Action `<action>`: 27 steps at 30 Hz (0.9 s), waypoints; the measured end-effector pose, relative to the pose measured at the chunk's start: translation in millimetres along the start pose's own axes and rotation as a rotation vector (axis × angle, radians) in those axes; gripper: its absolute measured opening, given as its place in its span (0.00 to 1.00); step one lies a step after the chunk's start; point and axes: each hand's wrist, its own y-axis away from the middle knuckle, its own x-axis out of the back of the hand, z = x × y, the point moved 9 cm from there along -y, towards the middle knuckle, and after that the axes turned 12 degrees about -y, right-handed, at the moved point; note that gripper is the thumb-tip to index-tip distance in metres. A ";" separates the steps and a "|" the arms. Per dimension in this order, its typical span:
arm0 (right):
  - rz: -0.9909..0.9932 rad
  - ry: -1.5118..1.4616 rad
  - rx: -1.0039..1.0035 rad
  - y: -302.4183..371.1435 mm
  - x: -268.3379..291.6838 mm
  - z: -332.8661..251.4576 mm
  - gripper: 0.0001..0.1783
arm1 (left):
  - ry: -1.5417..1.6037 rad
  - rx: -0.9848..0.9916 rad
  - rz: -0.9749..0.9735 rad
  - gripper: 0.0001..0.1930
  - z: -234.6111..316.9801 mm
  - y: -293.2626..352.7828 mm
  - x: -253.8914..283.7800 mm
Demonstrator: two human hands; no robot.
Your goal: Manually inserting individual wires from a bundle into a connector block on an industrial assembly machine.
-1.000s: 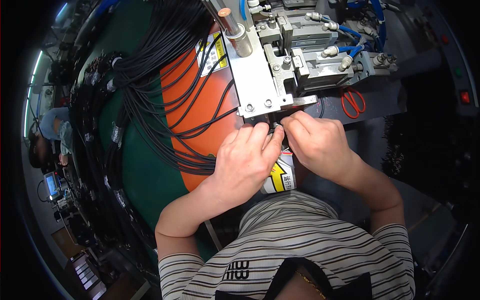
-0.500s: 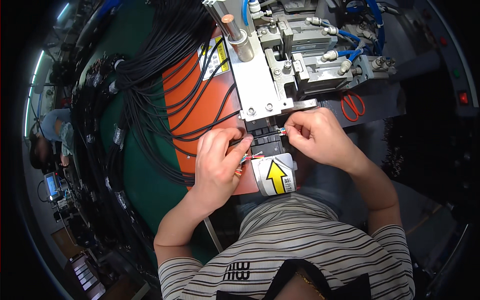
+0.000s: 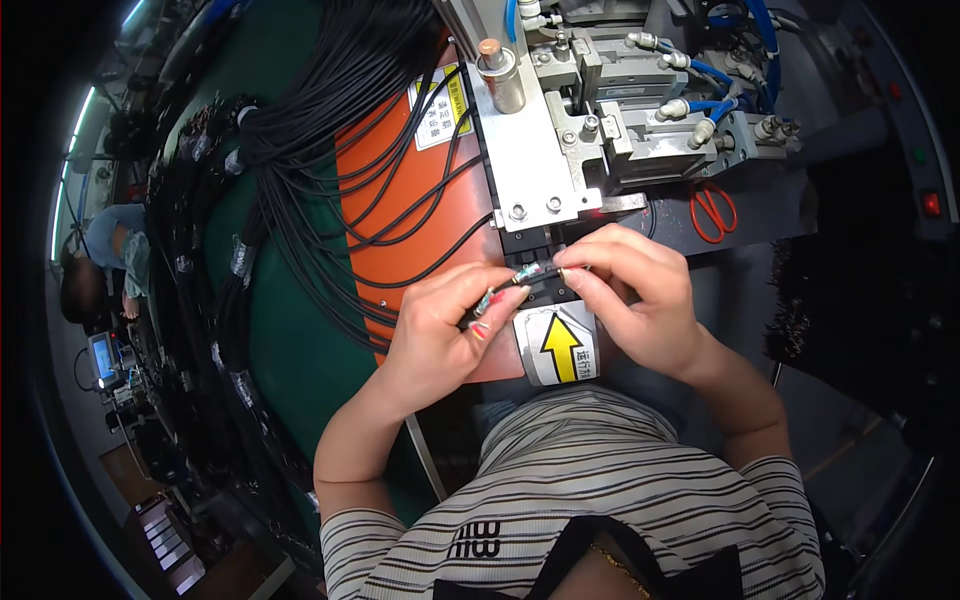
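Observation:
My left hand (image 3: 432, 325) is closed on black cables whose stripped ends show thin coloured wires (image 3: 482, 330) between and below the fingers. From its fingertips a black cable (image 3: 543, 277) reaches across to my right hand (image 3: 645, 300), which pinches it between thumb and forefinger. Further coloured wire ends (image 3: 527, 271) stick out beside this cable. Both hands are held close together over a black slotted fixture (image 3: 518, 243), partly hidden by the fingers. Just nearer to me lies a white label (image 3: 530, 350) with a yellow arrow.
A metal press plate (image 3: 530, 150) with pneumatic cylinders (image 3: 655, 145) and blue hoses stands beyond the fixture. Red-handled scissors (image 3: 712, 212) lie to the right. A thick bundle of black cables (image 3: 330, 120) spreads over the orange board (image 3: 400, 215). Another person (image 3: 115, 250) is at far left.
The cable between my hands has come up off the black fixture. My right hand has moved nearer and closer to the left, and the coloured wire ends now lie beside the left fingertips.

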 end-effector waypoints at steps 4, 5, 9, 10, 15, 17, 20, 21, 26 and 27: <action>0.083 -0.468 -0.390 11.7 -1.0 34.7 0.10 | 0.006 -0.016 0.028 0.12 2.9 0.2 -3.9; 0.102 -0.587 -0.470 13.3 -1.4 42.1 0.10 | -0.046 -0.109 0.087 0.11 12.6 1.3 -3.7; 0.110 -0.744 -0.605 18.6 -1.1 55.7 0.10 | 0.104 -0.061 0.015 0.12 7.6 -3.9 -13.4; 0.103 -0.762 -0.632 20.0 -2.2 57.7 0.11 | 0.172 -0.034 -0.036 0.13 4.4 -6.1 -18.5; 0.101 -0.791 -0.608 15.8 -0.8 51.1 0.09 | -0.005 -0.179 0.046 0.15 14.1 -8.0 -14.7; 0.050 -0.913 -0.741 20.3 -5.1 65.3 0.09 | -0.380 -0.414 0.157 0.14 43.7 2.6 -12.8; -0.042 -1.049 -0.768 21.3 -10.2 60.2 0.06 | -0.391 -0.412 0.129 0.13 46.7 2.9 -19.6; 0.000 -0.908 -0.677 18.9 -7.2 57.8 0.05 | -0.367 -0.360 0.078 0.13 45.3 1.2 -21.8; 0.107 -0.474 -0.312 13.4 -5.6 30.0 0.11 | -0.017 -0.152 0.021 0.13 25.5 -12.6 -18.7; 0.122 -0.397 -0.223 13.7 -4.6 22.4 0.14 | 0.019 -0.140 0.035 0.13 26.0 -14.3 -15.7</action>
